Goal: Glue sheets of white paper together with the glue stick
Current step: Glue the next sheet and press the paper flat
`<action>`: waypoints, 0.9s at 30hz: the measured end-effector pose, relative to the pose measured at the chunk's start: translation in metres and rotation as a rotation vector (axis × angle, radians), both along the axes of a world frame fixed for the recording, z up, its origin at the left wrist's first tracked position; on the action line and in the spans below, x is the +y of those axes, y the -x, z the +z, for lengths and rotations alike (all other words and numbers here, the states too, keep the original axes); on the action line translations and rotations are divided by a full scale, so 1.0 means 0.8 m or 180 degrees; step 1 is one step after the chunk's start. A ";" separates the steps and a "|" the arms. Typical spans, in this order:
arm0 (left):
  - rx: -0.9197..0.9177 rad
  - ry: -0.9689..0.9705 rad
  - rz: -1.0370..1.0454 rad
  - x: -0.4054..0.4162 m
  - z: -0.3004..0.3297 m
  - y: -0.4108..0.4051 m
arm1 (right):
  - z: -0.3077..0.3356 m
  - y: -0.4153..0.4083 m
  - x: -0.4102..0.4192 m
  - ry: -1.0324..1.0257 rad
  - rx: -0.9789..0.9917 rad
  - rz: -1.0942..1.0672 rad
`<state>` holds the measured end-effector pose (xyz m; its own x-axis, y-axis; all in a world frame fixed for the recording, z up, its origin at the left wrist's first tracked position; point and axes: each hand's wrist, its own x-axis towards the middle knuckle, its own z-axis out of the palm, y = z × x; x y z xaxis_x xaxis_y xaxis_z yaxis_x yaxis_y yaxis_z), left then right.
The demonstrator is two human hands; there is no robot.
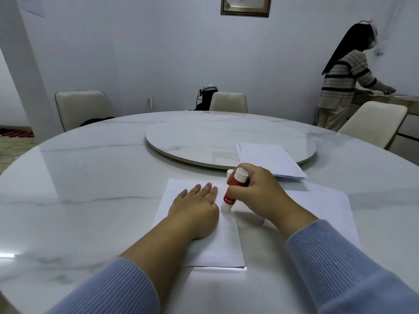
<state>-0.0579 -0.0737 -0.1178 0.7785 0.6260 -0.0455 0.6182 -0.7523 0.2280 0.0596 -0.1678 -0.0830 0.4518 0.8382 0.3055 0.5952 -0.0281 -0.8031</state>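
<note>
A white sheet of paper [215, 248] lies on the marble table in front of me. My left hand [195, 205] presses flat on it with straight fingers. My right hand [258, 196] grips a red glue stick [231, 191] with a white end, tilted, its lower tip touching the sheet near its right edge. A small white cap [229, 172] stands just behind the stick. A second white sheet [322, 209] lies to the right, partly under my right arm. A stack of white sheets [269, 159] rests farther back on the right.
A round marble turntable [204, 137] sits at the centre of the table [90, 177], with the stack overlapping its rim. Cream chairs [84, 107] stand around the far side. A person in a striped top [342, 87] stands at a counter at the back right.
</note>
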 end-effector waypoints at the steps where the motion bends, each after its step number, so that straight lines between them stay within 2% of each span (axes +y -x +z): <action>1: -0.0004 0.0006 -0.0010 0.000 0.000 0.000 | 0.003 0.005 -0.006 0.0046 -0.0041 0.0095; 7: 0.0160 -0.0115 -0.0104 0.008 -0.007 -0.001 | 0.014 0.035 -0.041 0.0560 -0.0011 0.1207; 9: 0.0098 -0.0066 -0.0116 0.007 -0.007 0.000 | 0.018 0.038 -0.052 0.0581 0.0284 0.1534; 11: 0.0064 -0.0007 -0.0163 0.006 -0.004 0.001 | 0.023 0.030 -0.053 -0.0201 0.1078 0.1374; 13: 0.0229 0.0208 -0.0459 0.008 0.010 0.008 | 0.027 0.009 -0.050 -0.1223 0.1956 0.0654; 14: 0.0262 0.0493 -0.0615 0.010 0.022 0.013 | 0.027 -0.002 -0.050 -0.1564 0.2138 0.0244; 16: -0.0025 0.1030 -0.0684 0.009 0.045 0.023 | 0.025 -0.017 -0.050 -0.1695 0.2082 -0.0416; 18: -0.0486 0.0831 -0.0272 0.004 0.047 0.028 | 0.021 -0.023 -0.048 -0.1541 0.1921 -0.0728; 19: -0.0412 0.0449 -0.0089 -0.002 0.045 0.028 | 0.019 -0.023 -0.048 -0.1479 0.1820 -0.0788; 21: 0.0422 -0.0102 -0.0116 -0.011 0.036 0.025 | 0.017 -0.020 -0.045 -0.1397 0.1567 -0.0832; 22: 0.0715 -0.0052 -0.0279 -0.011 0.033 0.025 | 0.016 -0.019 -0.044 -0.1363 0.1452 -0.0823; 23: 0.0761 0.0180 -0.0401 -0.010 0.035 0.025 | 0.016 -0.018 -0.043 -0.1343 0.1351 -0.0777; 25: 0.0351 0.0523 -0.0478 -0.010 0.045 0.026 | 0.014 -0.014 -0.041 -0.1265 0.1126 -0.0613; 27: -0.0251 0.0418 -0.0336 -0.015 0.040 0.025 | 0.009 -0.009 -0.039 -0.1066 0.0877 -0.0411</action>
